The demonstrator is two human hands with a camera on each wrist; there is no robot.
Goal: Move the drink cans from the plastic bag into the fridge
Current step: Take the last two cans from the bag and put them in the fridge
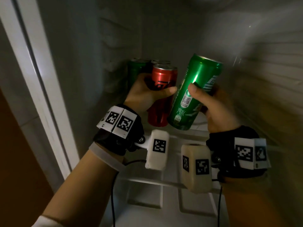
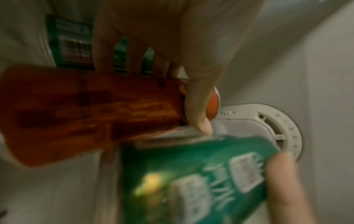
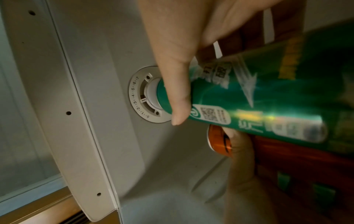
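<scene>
Inside the dim fridge my left hand (image 1: pixel 147 94) grips a red can (image 1: pixel 161 89) that stands upright on the shelf (image 1: pixel 193 133). In the left wrist view the fingers (image 2: pixel 199 109) wrap that red can (image 2: pixel 91 112). My right hand (image 1: pixel 211 104) holds a tall green can (image 1: pixel 195 92), tilted right, its base just above the shelf beside the red one. The right wrist view has the thumb (image 3: pixel 178 91) lying across the green can (image 3: pixel 258 98). Another green can (image 1: pixel 136 69) and more can tops stand behind at the back. The plastic bag is out of view.
The fridge's left wall and white door frame (image 1: pixel 32 76) are close on the left. A round thermostat dial (image 3: pixel 141 97) sits on the inner wall behind the cans. Below the shelf lies a white drawer cover (image 1: pixel 147 194). Free shelf room shows to the right of the green can.
</scene>
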